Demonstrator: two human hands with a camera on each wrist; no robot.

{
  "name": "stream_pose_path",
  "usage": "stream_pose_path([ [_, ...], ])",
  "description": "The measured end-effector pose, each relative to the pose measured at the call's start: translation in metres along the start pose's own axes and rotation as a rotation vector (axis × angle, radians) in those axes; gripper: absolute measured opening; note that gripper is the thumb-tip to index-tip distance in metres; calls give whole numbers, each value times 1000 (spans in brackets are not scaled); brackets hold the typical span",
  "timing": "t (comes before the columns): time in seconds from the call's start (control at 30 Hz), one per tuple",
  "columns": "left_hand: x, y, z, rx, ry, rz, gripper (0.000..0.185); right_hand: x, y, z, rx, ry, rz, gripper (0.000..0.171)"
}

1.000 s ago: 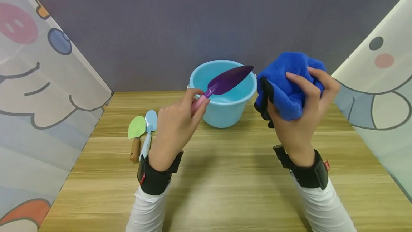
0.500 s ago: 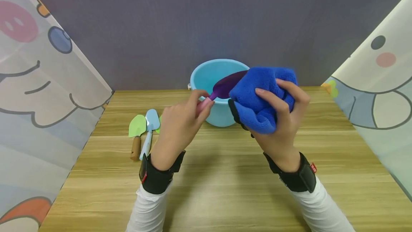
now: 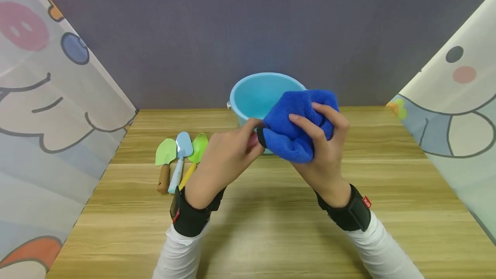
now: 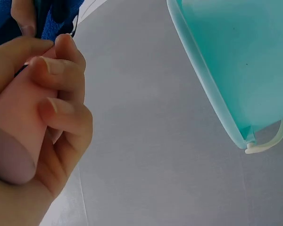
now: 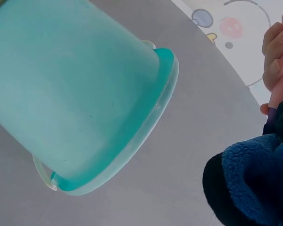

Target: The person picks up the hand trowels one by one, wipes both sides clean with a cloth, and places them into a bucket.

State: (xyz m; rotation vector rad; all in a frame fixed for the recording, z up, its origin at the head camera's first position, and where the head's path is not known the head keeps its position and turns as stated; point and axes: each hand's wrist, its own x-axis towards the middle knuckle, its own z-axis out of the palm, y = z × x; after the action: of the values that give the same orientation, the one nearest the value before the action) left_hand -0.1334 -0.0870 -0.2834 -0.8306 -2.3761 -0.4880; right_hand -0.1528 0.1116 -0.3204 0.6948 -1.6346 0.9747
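Note:
My left hand (image 3: 226, 154) grips the pink handle (image 4: 21, 110) of a purple-bladed garden trowel. A blue plush cloth (image 3: 300, 119) with black edging is bunched in my right hand (image 3: 323, 154). The cloth wraps over the trowel's blade, which it hides; in the right wrist view a bit of purple neck (image 5: 270, 117) shows between handle and cloth. Both hands are close together, raised in front of the light blue bucket (image 3: 242, 94), and overlap its front in the head view.
On the table's left lie a green trowel with a brown handle (image 3: 164, 178), a light blue trowel (image 3: 184, 143) and a green one with a yellow handle (image 3: 189, 173). The bucket stands near the grey back wall (image 3: 263, 25); printed cartoon panels (image 3: 445, 111) flank the table (image 3: 387, 162).
My right hand has moved left and slightly down with the cloth, which now covers the trowel's purple blade. My left hand has shifted slightly right, revealing more of the yellow-handled trowel.

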Motion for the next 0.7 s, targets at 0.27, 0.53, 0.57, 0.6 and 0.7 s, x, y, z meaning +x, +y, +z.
stream_pose_path([
  [0.27, 0, 3, -2, 2, -21, -13, 24, -1, -2, -3, -36, -54, 1, 43],
  [0.53, -1, 2, -3, 16, -35, -22, 25, -1, -3, -4, -63, -85, 5, 44],
  [0.57, -1, 2, -2, 17, -33, -20, 25, -1, -3, -4, -63, -86, 6, 44],
  [0.6, -1, 2, -2, 18, -31, -18, 25, -1, -3, -4, -64, -85, 6, 44],
  [0.7, -1, 1, -1, 20, -25, -14, 25, -2, -3, -3, -68, -85, 9, 45],
])
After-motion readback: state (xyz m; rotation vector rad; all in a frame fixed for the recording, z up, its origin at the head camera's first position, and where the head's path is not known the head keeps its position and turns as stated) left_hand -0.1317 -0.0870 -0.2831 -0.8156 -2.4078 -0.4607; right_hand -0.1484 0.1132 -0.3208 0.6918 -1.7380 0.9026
